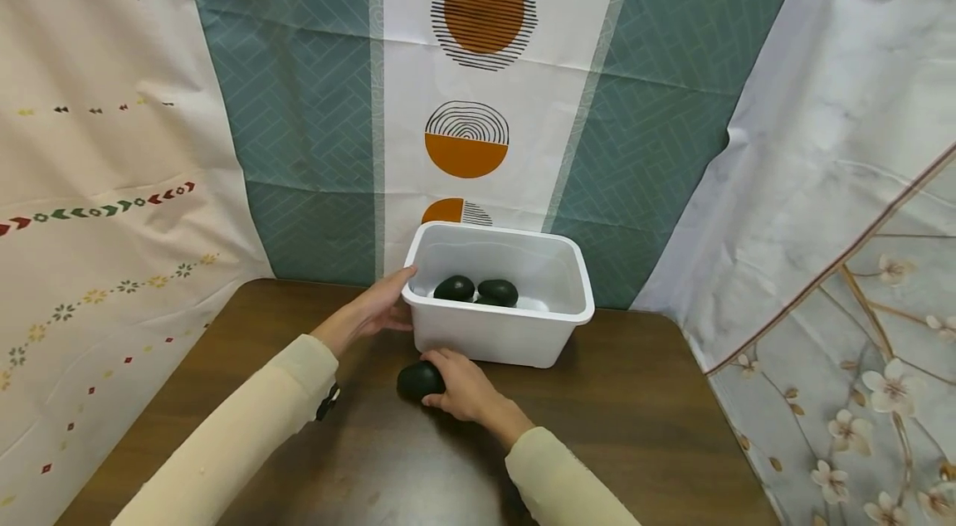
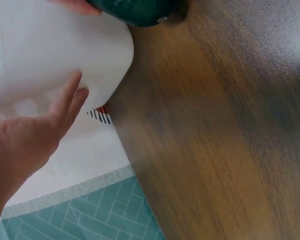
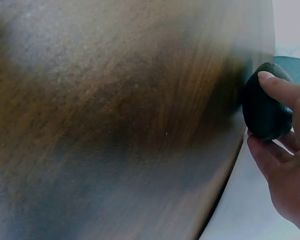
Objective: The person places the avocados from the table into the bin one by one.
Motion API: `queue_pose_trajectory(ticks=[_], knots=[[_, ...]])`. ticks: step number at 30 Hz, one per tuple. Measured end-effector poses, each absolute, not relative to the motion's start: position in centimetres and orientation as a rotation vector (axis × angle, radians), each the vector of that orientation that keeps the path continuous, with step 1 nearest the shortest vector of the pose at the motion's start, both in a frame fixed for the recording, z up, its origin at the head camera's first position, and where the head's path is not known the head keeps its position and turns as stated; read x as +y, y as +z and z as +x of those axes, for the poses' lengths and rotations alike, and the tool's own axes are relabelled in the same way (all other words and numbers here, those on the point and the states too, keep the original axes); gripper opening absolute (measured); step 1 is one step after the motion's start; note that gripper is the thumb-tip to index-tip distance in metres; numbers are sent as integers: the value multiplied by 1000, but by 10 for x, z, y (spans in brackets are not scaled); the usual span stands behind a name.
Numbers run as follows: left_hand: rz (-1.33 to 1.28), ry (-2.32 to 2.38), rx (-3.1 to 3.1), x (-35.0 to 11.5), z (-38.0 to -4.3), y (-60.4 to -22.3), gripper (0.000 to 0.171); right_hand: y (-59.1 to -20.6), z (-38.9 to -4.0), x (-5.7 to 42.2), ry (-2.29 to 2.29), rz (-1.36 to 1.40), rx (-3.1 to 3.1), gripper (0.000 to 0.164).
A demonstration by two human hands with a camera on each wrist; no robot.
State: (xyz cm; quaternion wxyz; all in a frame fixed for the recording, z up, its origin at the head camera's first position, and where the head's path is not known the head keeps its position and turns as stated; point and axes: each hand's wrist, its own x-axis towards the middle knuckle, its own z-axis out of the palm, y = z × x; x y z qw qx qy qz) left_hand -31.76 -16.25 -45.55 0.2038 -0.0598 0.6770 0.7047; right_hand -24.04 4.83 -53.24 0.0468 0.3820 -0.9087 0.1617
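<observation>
A dark green avocado [image 1: 420, 381] is gripped in my right hand [image 1: 465, 385], just in front of a white plastic bin [image 1: 485, 335]. In the right wrist view, the thumb lies across one side of the avocado [image 3: 264, 107] and fingers support its other side. My left hand [image 1: 378, 306] rests by the bin's left end, thumb near the rim. Seen from the left wrist, the left hand's fingers [image 2: 67, 100] are fairly straight along the bin's wall. Inside the bin lie two more avocados, the left one [image 1: 454, 288] and the right one [image 1: 498, 292].
The bin stands at the back of a brown wooden table [image 1: 627, 410], close to a patterned curtain [image 1: 478, 202]. More fabric hangs on both sides, including a floral cloth [image 1: 844, 393] at the right. Light glares on the table's front part.
</observation>
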Motion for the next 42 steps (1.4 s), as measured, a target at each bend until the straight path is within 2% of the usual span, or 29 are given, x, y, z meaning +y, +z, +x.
queue_pose_trajectory(ticks=[29, 37, 42], knots=[[-135, 1975, 1923, -169, -313, -465, 80, -530, -245, 42, 410, 1236, -2851, 64], [-121, 1964, 1934, -165, -316, -463, 73, -525, -246, 43, 357, 1258, -2818, 62], [-117, 1965, 1937, -164, -317, -462, 75, -524, -244, 45, 306, 1247, -2811, 64]])
